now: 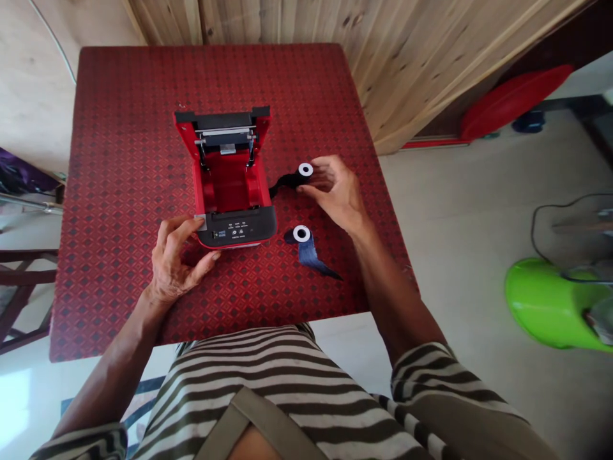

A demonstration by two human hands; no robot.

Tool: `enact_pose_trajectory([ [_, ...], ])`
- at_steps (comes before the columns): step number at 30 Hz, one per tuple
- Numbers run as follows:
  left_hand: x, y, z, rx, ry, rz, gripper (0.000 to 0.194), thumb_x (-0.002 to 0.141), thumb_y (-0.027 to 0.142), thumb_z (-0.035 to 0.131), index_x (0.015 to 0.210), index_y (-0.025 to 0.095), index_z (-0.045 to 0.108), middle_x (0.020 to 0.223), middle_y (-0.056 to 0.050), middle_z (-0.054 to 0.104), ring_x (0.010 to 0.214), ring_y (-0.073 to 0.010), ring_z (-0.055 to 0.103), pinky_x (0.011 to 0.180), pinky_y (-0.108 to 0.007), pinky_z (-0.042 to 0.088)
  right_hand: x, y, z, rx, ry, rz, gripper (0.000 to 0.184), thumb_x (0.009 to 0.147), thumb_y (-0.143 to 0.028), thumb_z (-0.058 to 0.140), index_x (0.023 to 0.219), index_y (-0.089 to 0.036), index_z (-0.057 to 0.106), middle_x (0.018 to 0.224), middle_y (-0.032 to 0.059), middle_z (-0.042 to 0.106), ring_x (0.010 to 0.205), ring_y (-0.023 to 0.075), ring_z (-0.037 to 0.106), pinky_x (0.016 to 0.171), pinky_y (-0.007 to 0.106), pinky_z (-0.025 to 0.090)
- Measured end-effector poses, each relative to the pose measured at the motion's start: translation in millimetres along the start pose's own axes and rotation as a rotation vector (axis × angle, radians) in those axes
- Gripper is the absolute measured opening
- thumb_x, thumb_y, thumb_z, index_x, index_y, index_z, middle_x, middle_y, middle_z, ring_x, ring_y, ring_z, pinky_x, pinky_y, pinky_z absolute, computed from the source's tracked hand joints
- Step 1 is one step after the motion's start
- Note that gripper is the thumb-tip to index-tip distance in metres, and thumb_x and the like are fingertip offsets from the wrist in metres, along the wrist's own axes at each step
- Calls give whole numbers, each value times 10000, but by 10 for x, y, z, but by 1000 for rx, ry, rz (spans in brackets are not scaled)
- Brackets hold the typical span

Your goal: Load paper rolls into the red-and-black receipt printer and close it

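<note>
A small red and black label printer (238, 227) stands on the table with its lid (225, 128) raised and its red inner bay (230, 188) exposed. My left hand (177, 259) grips the printer's front left corner, fingers on the top panel by a grey patch and thumb at the front edge. To the right of the printer, my right hand (338, 195) has thumb and fingers around a black ribbon roll (304, 171) with a white core. That roll's loose tail reaches toward the printer's side. A second ribbon roll (301, 234), dark blue with a white core, lies nearer to me, its tail unrolled.
The table (119, 287) has a red patterned cover and stands by a wooden plank wall (287, 22). On the floor to the right is a bright green bucket (546, 300). A dark wooden chair (23, 278) is at the left.
</note>
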State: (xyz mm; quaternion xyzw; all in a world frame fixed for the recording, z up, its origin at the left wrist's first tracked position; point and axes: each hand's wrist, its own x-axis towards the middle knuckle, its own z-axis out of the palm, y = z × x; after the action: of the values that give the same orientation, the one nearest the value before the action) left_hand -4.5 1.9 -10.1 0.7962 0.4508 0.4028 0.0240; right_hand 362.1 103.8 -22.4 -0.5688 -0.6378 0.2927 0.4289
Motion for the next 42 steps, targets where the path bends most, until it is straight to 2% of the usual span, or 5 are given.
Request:
enact_pose_trajectory([
  [10,46,26,-22,-48,-5,36,675,945,504,816,1520,271,550,1277,-128,726,1148,-280,741,936,-424,675,-917,-441,-373,97,-371,179,524,842,-242,782,1363,-289,758,1392,63,800,1159,241,799,1031,485,653],
  [17,31,21,-5,-26,0,44,650,968,499,785,1516,255,535,1261,-123,717,1153,-265,734,881,-379,678,-889,-480,-130,187,-335,119,356,861,-413,895,1173,-258,823,1171,55,858,1094,256,804,1047,491,633],
  [23,36,39,5,-62,14,41,648,965,490,793,1514,249,548,1268,-114,741,1157,-261,733,872,-362,681,-554,-1272,-455,36,-396,-255,448,974,-409,828,1404,-313,745,1264,54,812,1173,262,765,1096,476,608],
  [33,22,72,-31,-85,-32,20,651,1003,474,757,1570,259,519,1296,-95,717,1157,-228,733,973,-368,669,124,-1429,669,-589,-484,-570,263,1051,-221,673,1312,-186,664,1087,120,763,1089,312,710,1055,497,541],
  [42,13,94,-40,-103,-54,5,686,1008,484,751,1604,268,489,1297,-102,706,1174,-232,730,929,-351,680,248,-1405,842,-736,-580,-487,250,1060,-235,662,1301,-179,697,963,93,773,975,293,738,974,455,517],
])
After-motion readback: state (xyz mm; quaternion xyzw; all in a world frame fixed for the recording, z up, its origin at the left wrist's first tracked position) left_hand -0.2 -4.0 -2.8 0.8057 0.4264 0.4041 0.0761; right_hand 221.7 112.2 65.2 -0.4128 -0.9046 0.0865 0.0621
